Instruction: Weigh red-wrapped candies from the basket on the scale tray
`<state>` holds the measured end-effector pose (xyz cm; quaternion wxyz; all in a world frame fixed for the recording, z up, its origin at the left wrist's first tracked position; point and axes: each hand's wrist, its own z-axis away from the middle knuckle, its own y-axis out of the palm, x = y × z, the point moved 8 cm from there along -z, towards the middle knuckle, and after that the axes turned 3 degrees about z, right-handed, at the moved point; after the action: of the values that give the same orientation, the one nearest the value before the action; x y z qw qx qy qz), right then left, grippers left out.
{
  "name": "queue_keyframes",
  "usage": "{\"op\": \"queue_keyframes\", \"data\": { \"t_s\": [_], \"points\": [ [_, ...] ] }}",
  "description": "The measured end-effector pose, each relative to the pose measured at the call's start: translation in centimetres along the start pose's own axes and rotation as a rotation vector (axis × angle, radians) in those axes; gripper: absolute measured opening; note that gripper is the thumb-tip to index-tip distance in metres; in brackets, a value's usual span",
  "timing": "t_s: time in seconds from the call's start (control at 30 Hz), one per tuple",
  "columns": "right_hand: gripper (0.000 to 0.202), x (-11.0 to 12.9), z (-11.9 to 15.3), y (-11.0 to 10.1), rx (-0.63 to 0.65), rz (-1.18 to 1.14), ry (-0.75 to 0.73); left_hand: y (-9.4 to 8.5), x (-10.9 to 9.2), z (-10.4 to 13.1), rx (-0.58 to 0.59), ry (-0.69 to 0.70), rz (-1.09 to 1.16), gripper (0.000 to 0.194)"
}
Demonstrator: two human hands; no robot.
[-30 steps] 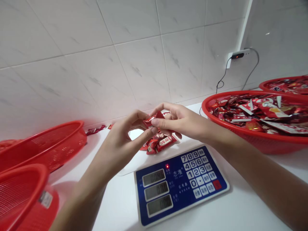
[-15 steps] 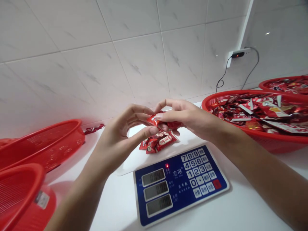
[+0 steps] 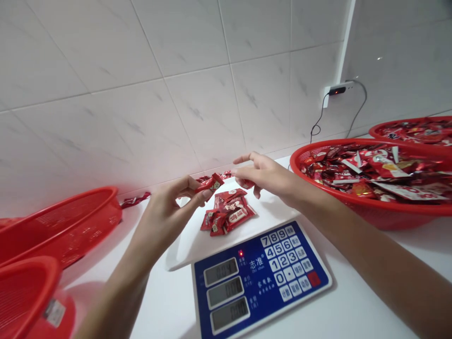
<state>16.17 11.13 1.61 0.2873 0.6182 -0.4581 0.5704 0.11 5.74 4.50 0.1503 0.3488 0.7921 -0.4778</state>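
My left hand (image 3: 181, 195) pinches a red wrapped candy (image 3: 213, 183) between thumb and fingers, above the left side of the scale's white pan (image 3: 190, 245). To the right of it, my right hand (image 3: 259, 174) has curled fingers around another red wrapper, mostly hidden, with the index finger stretched out. Below and between the hands, a small pile of red candy packets (image 3: 231, 212) lies on the pan. The scale's blue keypad panel (image 3: 261, 278) faces me, its displays lit with digits too dim to read surely.
A red basket (image 3: 374, 207) heaped with wrapped candies stands at right, a second filled basket (image 3: 406, 123) behind it. Two red baskets are at left, one long (image 3: 88, 207), one nearer (image 3: 31, 282). More red packets lie by the tiled wall, near a power strip (image 3: 339, 89).
My hands have moved apart; earlier they were together over red packets. Now each has its own wrapper, the left shifted left, and more of the pile on the pan shows.
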Motion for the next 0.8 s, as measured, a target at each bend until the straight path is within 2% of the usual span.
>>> {"op": "queue_keyframes", "data": {
  "t_s": [0.07,0.17,0.27,0.33,0.47,0.57,0.67,0.8],
  "points": [
    [0.051,0.2,0.0,-0.4,-0.010,0.002,-0.035,0.3,-0.2,-0.1,0.023,0.017,-0.012,0.031],
    [0.046,0.7,-0.1,-0.6,-0.028,-0.054,-0.100,0.9,0.4,-0.2,0.042,0.002,-0.004,0.034],
    [0.037,0.3,-0.2,-0.6,-0.041,-0.078,-0.032,1.6,1.9,-0.3,0.099,-0.039,-0.037,0.036],
    [0.040,0.0,-0.3,-0.6,-0.020,-0.056,0.007,1.6,2.7,-0.5,0.124,-0.046,-0.052,0.038],
    [0.064,-0.3,-0.2,-0.6,0.014,0.045,-0.024,0.0,3.1,-0.7,-0.002,-0.068,-0.042,0.042],
    [0.078,-0.5,0.0,0.0,0.026,0.074,-0.068,-0.1,2.1,-0.4,-0.011,-0.073,0.080,0.038],
    [0.082,-0.1,0.6,1.3,0.073,0.057,-0.135,0.7,0.1,0.2,0.031,0.005,0.160,0.034],
    [0.082,1.4,1.6,2.9,0.133,0.083,-0.291,0.6,-2.1,0.9,-0.047,0.144,0.000,0.025]
  ]
}}
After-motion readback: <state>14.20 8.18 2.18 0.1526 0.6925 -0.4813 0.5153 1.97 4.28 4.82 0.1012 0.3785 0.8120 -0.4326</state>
